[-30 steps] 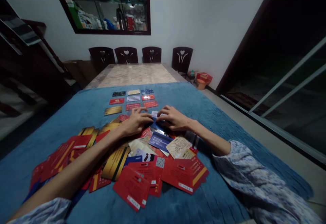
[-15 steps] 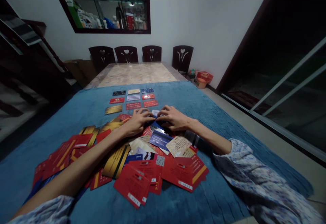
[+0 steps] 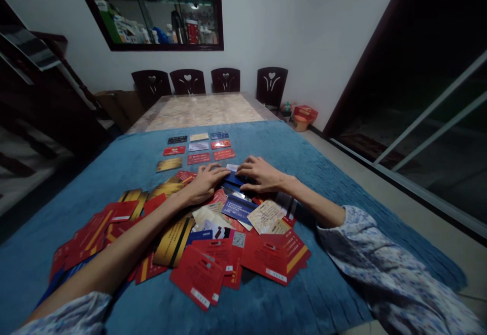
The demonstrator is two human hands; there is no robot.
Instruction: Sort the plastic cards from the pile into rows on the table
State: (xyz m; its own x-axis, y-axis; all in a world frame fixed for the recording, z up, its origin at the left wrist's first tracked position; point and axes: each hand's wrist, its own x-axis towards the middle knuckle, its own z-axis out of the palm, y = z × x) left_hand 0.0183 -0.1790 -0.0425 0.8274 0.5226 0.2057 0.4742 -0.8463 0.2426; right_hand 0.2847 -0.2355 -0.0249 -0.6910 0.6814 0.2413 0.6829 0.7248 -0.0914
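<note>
Two palms are pressing flat, fingers loosely spread, gripping nothing: left hand (image 3: 204,183) and right hand (image 3: 263,175) are touching a glossy dark-blue card (image 3: 232,178) lying at the far edge of a slick red-and-gold pile (image 3: 213,259) on plush, ribbed blue cloth (image 3: 323,172).

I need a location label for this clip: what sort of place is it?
Probably a dining room at home: a long table under a blue cloth, four dark wooden chairs at its far end, and a glass-fronted wall cabinet full of bottles.
</note>
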